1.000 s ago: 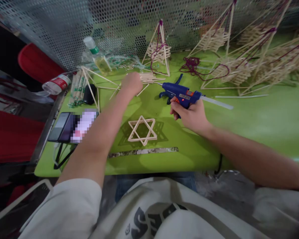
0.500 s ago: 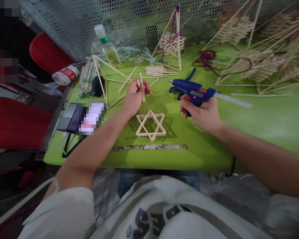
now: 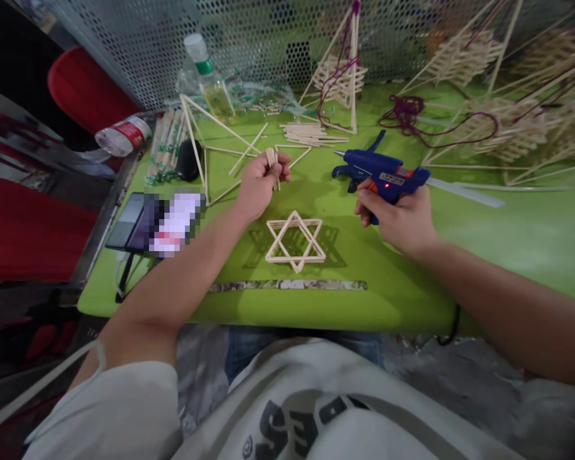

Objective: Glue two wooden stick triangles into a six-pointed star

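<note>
My left hand (image 3: pixel 263 182) is closed around a small bunch of wooden sticks (image 3: pixel 271 158), which point upward between thumb and fingers. In my right hand (image 3: pixel 402 214) is a blue hot glue gun (image 3: pixel 376 167), gripped by its handle. Its nozzle points left and a red light glows on its side. A clear glue stick (image 3: pixel 464 191) juts out of its back end. Between and below my hands, a six-pointed star of stacked sticks (image 3: pixel 296 241) lies on the green table (image 3: pixel 287 310). Neither hand touches the star.
A patterned strip (image 3: pixel 287 285) lies near the front edge. Farther back are loose sticks (image 3: pixel 311 134), a triangular stick frame (image 3: pixel 200 150) and a bottle (image 3: pixel 215 89). Phones (image 3: pixel 134 220) and a black mouse (image 3: pixel 188 161) sit left. Stick pyramids with purple yarn (image 3: pixel 405 112) stand back right.
The sticks in my left hand look more upright and bunched together. The whole view has shifted slightly; my right hand still holds the glue gun, a little farther right in the picture.
</note>
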The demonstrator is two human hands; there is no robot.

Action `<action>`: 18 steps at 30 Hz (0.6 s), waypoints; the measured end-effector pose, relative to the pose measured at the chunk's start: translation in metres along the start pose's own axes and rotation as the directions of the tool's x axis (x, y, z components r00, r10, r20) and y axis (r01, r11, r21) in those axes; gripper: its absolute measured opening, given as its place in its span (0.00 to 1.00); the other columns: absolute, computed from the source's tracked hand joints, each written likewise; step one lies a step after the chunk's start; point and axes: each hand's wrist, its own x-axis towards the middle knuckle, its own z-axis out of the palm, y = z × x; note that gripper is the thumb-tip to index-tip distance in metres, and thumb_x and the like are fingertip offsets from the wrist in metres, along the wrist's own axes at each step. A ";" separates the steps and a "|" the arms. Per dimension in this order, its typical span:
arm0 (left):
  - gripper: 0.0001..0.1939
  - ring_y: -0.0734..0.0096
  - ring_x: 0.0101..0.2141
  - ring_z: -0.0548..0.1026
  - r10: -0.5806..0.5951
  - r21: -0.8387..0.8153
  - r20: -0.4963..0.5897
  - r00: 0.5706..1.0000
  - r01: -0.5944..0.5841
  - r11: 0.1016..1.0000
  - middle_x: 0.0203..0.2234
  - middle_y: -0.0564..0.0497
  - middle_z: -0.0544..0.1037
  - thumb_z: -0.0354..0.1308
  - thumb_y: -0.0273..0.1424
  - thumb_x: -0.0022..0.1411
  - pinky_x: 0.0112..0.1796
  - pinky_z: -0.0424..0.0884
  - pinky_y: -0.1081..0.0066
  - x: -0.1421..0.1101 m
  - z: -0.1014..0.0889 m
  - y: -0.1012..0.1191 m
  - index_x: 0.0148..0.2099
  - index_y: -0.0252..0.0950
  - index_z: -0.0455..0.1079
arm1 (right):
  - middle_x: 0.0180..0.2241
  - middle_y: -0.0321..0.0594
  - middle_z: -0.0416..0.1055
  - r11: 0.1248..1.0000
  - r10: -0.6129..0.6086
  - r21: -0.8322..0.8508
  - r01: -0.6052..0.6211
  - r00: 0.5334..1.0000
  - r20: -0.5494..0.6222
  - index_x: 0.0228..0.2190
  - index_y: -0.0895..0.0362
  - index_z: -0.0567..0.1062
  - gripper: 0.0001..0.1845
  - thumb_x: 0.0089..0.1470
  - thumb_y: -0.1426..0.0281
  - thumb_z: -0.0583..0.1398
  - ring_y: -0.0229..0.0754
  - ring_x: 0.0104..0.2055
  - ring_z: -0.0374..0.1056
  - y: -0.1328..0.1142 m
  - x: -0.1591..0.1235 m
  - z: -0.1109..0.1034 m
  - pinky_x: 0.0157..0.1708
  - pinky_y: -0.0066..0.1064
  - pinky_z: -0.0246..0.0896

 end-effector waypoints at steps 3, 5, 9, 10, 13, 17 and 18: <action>0.05 0.72 0.37 0.87 -0.032 -0.001 -0.004 0.999 0.032 0.999 0.39 0.51 0.86 0.66 0.28 0.87 0.50 0.88 0.65 -0.004 0.000 0.002 0.52 0.37 0.82 | 0.26 0.35 0.81 1.000 0.003 0.002 -0.003 1.000 -0.004 0.37 0.50 0.85 0.19 0.57 0.54 0.84 0.39 0.21 0.73 -0.001 0.001 0.000 0.23 0.35 0.76; 0.07 0.71 0.38 0.88 -0.051 0.003 -0.008 0.999 0.051 0.999 0.39 0.49 0.88 0.63 0.25 0.87 0.52 0.89 0.64 -0.007 0.000 0.006 0.53 0.36 0.83 | 0.26 0.35 0.81 1.000 0.003 0.004 -0.003 1.000 -0.004 0.36 0.50 0.85 0.20 0.57 0.54 0.84 0.39 0.21 0.73 -0.001 0.001 0.001 0.22 0.35 0.75; 0.08 0.71 0.38 0.89 -0.028 0.060 -0.042 0.999 0.030 0.998 0.40 0.48 0.90 0.63 0.23 0.86 0.52 0.89 0.64 -0.002 -0.001 0.023 0.55 0.35 0.84 | 0.26 0.37 0.81 1.000 0.008 0.019 -0.008 1.000 -0.008 0.36 0.51 0.84 0.20 0.57 0.53 0.84 0.40 0.21 0.73 -0.002 0.000 0.003 0.22 0.36 0.73; 0.07 0.71 0.38 0.89 -0.007 0.105 -0.053 0.999 0.013 0.994 0.41 0.48 0.90 0.64 0.23 0.85 0.52 0.89 0.64 0.005 0.000 0.028 0.56 0.35 0.84 | 0.26 0.37 0.80 1.000 0.006 0.026 -0.006 1.000 -0.011 0.35 0.51 0.84 0.20 0.57 0.54 0.84 0.41 0.20 0.72 -0.003 0.000 0.003 0.22 0.36 0.73; 0.09 0.70 0.39 0.89 0.029 0.292 -0.037 0.999 -0.017 0.956 0.42 0.46 0.91 0.64 0.23 0.83 0.52 0.88 0.63 0.042 0.005 0.038 0.58 0.35 0.84 | 0.26 0.36 0.80 0.999 -0.009 0.052 0.010 1.000 -0.016 0.35 0.50 0.84 0.20 0.56 0.54 0.84 0.41 0.21 0.72 -0.008 0.001 0.002 0.22 0.37 0.73; 0.07 0.65 0.39 0.86 0.033 0.484 0.075 0.997 -0.065 0.873 0.37 0.47 0.89 0.68 0.19 0.74 0.51 0.85 0.60 0.104 0.020 0.042 0.46 0.35 0.84 | 0.25 0.36 0.80 0.996 -0.030 0.087 0.034 0.998 -0.050 0.35 0.49 0.83 0.21 0.53 0.53 0.85 0.41 0.21 0.71 -0.017 0.007 -0.004 0.22 0.39 0.74; 0.06 0.63 0.39 0.84 0.048 0.504 0.099 0.994 -0.092 0.859 0.34 0.48 0.87 0.71 0.20 0.70 0.52 0.85 0.59 0.117 0.024 0.042 0.42 0.36 0.83 | 0.25 0.36 0.80 0.995 -0.034 0.095 0.041 0.997 -0.069 0.35 0.49 0.83 0.22 0.53 0.53 0.85 0.41 0.21 0.71 -0.019 0.009 -0.005 0.22 0.39 0.74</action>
